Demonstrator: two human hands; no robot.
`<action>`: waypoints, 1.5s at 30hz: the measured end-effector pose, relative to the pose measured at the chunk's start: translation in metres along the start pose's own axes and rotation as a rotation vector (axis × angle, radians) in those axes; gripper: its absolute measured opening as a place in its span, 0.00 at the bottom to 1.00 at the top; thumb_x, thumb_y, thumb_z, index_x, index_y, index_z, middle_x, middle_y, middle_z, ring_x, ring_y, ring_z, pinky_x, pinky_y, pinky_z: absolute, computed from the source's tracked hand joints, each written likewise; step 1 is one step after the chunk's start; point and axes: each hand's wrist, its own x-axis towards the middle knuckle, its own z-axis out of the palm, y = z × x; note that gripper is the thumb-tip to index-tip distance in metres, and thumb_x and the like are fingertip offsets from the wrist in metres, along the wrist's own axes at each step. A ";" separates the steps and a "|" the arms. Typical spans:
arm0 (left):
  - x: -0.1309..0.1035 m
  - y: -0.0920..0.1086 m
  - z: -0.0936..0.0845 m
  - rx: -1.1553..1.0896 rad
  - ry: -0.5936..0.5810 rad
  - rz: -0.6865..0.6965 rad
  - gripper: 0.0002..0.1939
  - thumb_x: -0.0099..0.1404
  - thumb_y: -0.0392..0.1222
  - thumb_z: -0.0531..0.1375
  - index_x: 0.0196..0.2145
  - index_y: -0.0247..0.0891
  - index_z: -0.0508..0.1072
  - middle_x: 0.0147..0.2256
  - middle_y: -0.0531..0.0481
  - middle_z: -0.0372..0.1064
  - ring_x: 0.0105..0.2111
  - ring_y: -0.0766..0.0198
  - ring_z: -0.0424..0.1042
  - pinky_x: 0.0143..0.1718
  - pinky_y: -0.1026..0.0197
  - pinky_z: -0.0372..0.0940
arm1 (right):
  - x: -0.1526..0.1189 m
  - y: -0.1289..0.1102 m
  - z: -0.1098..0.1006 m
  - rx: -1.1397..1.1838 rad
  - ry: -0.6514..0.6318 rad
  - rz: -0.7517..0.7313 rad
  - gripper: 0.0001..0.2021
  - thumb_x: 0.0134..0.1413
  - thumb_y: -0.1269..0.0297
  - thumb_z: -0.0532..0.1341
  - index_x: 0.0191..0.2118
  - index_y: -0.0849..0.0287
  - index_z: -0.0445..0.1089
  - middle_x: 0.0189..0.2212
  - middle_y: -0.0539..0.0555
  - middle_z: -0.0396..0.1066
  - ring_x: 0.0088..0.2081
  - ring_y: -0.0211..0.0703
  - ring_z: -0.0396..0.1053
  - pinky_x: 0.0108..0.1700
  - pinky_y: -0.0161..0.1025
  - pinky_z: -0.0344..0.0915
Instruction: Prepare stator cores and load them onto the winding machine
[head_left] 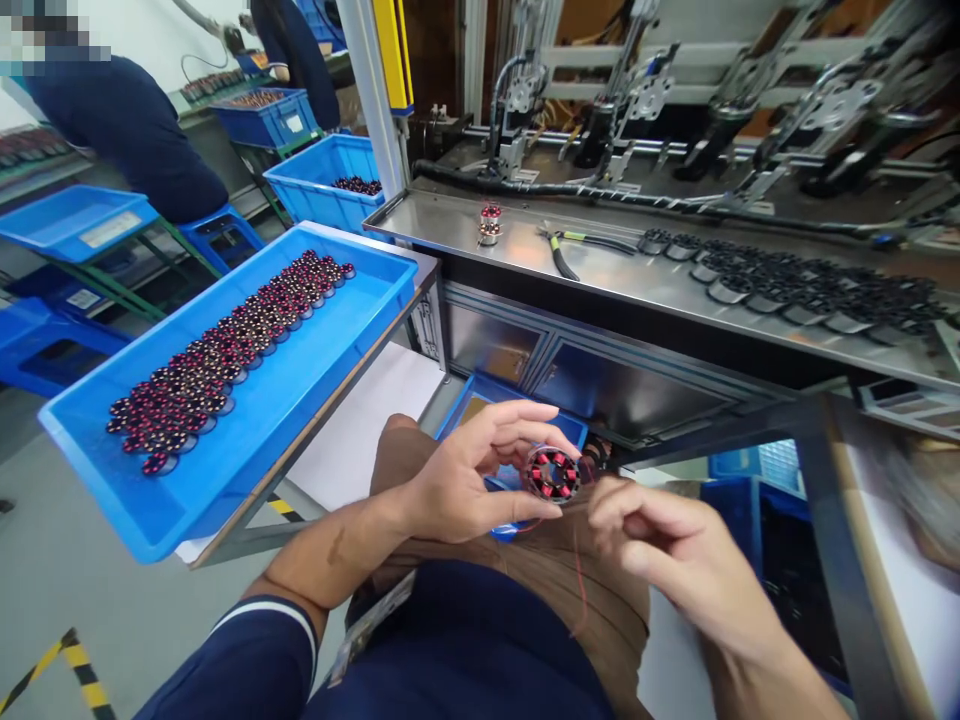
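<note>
My left hand (480, 470) grips a motor stator (553, 474), a small ring with red wire coils around a dark centre, between thumb and fingers above my lap. Thin red wire (580, 580) hangs loose below the stator. Just to the right of it is my right hand (660, 540), its fingers curled in close to the stator's edge. Fine wire strands run towards those fingertips, but what they pinch is too small to make out.
At left, a blue tray (360, 300) holds rows of wound stators (232, 350). On the metal machine ledge lie cutters (559, 250), two stacked wound stators (490, 225) and many dark stator cores (817, 285). A blue bin (457, 400) sits below. Co-workers (127, 120) are at back left.
</note>
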 end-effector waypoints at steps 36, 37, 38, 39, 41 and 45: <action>-0.004 0.003 0.023 0.303 0.183 0.074 0.20 0.55 0.33 0.72 0.46 0.35 0.76 0.43 0.41 0.79 0.40 0.59 0.80 0.42 0.62 0.77 | 0.007 0.012 0.049 0.439 0.273 -0.029 0.07 0.67 0.63 0.61 0.35 0.55 0.69 0.33 0.51 0.64 0.37 0.40 0.63 0.41 0.36 0.64; -0.004 0.004 0.023 0.286 0.189 0.068 0.20 0.55 0.33 0.72 0.47 0.35 0.76 0.43 0.41 0.79 0.40 0.60 0.81 0.42 0.63 0.77 | 0.007 0.014 0.051 0.477 0.298 -0.012 0.08 0.67 0.62 0.60 0.34 0.55 0.69 0.32 0.51 0.64 0.36 0.40 0.63 0.40 0.35 0.64; -0.003 0.005 0.023 0.286 0.194 0.071 0.20 0.56 0.33 0.72 0.47 0.35 0.76 0.43 0.41 0.80 0.39 0.61 0.81 0.41 0.63 0.77 | 0.007 0.016 0.053 0.502 0.324 -0.001 0.09 0.67 0.62 0.60 0.33 0.55 0.68 0.32 0.51 0.64 0.35 0.39 0.63 0.39 0.35 0.64; -0.003 0.006 0.023 0.306 0.196 0.084 0.20 0.55 0.32 0.71 0.47 0.34 0.77 0.43 0.41 0.80 0.39 0.61 0.81 0.41 0.64 0.77 | 0.006 0.018 0.054 0.508 0.355 0.004 0.09 0.67 0.62 0.60 0.33 0.55 0.69 0.32 0.51 0.64 0.35 0.39 0.63 0.39 0.34 0.64; -0.001 0.008 0.022 0.389 0.189 0.131 0.20 0.55 0.32 0.72 0.46 0.33 0.77 0.43 0.40 0.80 0.39 0.61 0.81 0.40 0.65 0.77 | 0.005 0.021 0.052 0.463 0.407 -0.024 0.05 0.66 0.62 0.62 0.36 0.54 0.71 0.35 0.51 0.66 0.38 0.39 0.65 0.43 0.35 0.65; 0.001 0.011 0.020 0.529 0.152 0.198 0.19 0.56 0.33 0.71 0.46 0.33 0.76 0.42 0.40 0.81 0.40 0.60 0.81 0.43 0.62 0.78 | 0.001 0.023 0.040 0.269 0.347 -0.145 0.11 0.61 0.66 0.67 0.49 0.51 0.74 0.46 0.54 0.68 0.47 0.42 0.67 0.51 0.38 0.66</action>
